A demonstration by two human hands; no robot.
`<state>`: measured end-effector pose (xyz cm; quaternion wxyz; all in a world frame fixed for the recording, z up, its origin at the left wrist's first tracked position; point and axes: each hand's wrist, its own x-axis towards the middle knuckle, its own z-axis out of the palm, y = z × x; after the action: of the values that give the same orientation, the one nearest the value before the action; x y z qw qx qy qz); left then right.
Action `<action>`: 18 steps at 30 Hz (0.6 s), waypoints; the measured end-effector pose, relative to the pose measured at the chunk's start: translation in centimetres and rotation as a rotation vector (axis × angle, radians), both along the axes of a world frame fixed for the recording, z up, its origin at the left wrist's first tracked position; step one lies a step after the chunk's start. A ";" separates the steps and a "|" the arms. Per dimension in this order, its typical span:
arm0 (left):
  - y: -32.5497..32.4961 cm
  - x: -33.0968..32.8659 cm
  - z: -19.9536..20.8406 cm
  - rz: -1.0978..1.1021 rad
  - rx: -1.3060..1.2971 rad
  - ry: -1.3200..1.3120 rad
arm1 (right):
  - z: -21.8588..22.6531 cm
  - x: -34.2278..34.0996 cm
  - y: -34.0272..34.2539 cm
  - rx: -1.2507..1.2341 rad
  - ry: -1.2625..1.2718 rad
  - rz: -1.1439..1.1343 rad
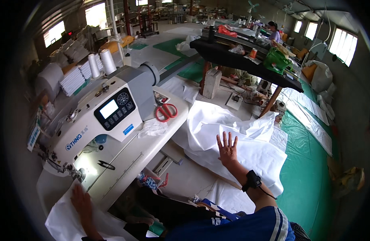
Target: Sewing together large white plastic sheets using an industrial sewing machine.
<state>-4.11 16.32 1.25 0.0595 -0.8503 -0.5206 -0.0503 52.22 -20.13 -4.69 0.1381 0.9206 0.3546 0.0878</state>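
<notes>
My right hand (228, 152), fingers spread wide, is over a heap of white sheet material (249, 158) beside the sewing table; whether the palm presses on it I cannot tell. My left hand (81, 204) lies fairly flat, fingers stretched, on a white sheet (62, 215) at the near end of the sewing machine (108, 110), just below its lit needle area. Neither hand grips anything visible. On the machine bed rest small black thread snips (106, 165). Farther back on the table, red-handled scissors (166, 112) lie by a crumpled white scrap (152, 128).
Two white thread cones (108, 61) stand behind the machine, near stacked white sheets (72, 80). A black-topped table (233, 52) with a green plastic bag (276, 60) stands ahead. Green sheeting (305, 172) covers the floor at right. A person (274, 34) sits far off.
</notes>
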 end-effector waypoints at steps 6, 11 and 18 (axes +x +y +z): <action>0.9 -0.7 -0.1 0.069 0.001 0.061 | -1.3 11.1 -4.8 0.190 0.100 -0.218; 1.7 -3.0 -1.0 0.062 0.031 0.034 | -5.4 12.9 -1.7 0.085 0.469 -0.196; 0.2 -1.8 0.6 0.108 -0.018 -0.032 | -9.3 11.7 -4.0 0.426 0.526 -0.172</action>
<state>-5.89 16.52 1.85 0.0460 -0.8207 -0.5668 -0.0558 63.95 -24.13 -13.98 -0.1464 0.9464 0.2728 -0.0922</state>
